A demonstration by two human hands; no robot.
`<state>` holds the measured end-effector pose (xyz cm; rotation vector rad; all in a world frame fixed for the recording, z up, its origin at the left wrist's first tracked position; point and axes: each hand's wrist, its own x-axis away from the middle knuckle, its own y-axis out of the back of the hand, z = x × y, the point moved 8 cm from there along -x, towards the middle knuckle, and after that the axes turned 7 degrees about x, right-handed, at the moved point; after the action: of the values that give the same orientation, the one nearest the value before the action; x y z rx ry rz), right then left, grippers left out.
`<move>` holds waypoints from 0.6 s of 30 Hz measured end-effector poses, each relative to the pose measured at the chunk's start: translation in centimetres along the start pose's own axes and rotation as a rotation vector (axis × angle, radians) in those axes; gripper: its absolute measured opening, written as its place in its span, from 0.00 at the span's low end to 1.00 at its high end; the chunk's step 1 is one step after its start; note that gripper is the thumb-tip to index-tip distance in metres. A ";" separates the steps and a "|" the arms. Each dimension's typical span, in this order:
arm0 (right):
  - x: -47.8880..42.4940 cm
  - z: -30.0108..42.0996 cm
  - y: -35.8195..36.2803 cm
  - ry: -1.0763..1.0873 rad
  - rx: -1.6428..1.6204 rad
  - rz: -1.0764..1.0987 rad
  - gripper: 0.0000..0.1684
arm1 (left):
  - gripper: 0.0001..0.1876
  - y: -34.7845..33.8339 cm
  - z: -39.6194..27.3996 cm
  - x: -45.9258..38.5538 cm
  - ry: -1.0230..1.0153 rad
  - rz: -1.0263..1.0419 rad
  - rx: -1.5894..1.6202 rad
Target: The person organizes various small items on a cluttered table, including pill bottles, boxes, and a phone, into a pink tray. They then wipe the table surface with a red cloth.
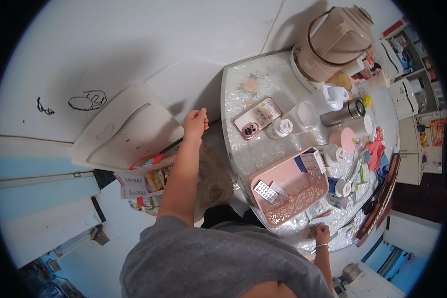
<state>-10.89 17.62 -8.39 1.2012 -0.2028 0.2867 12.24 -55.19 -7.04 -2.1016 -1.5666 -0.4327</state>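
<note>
My left hand (196,124) is raised beside the table's left edge, fingers curled in, with no object showing in it. Near the table's front edge rests my right hand (322,234), fingers bent and a bracelet at the wrist; whether it grips anything is hidden. A pink plastic basket (259,178) lies between the hands. Inside are a blister pack of pills (266,191), a small tube (280,190) and, at its far corner, a blue and white box (310,162). Beyond the basket, a phone in a decorated case (258,118) lies near a white-capped bottle (280,129).
Farther back stand a clear container (304,116), a white-lidded jug (331,98), a steel thermos (343,112) and a large beige vacuum flask (329,46). Right of the basket are several bottles (339,186) and cloths (375,156). A filled bag (138,184) sits below my left arm.
</note>
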 end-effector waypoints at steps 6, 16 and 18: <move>-2.2 -4.3 -0.4 -0.075 -0.033 0.075 0.09 | 0.07 0.5 4.6 -2.2 -0.169 -0.081 0.098; -2.0 -0.3 -0.4 -0.283 -0.122 0.307 0.07 | 0.17 -5.3 7.0 0.7 -0.234 0.027 0.316; -1.9 1.3 -0.1 -0.284 0.008 0.282 0.09 | 0.16 -4.4 8.0 0.6 -0.296 -0.030 0.188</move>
<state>-12.66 16.17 -8.66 1.2184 -0.6221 0.3613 7.98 -49.35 -12.57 -2.0685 -1.7280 0.0203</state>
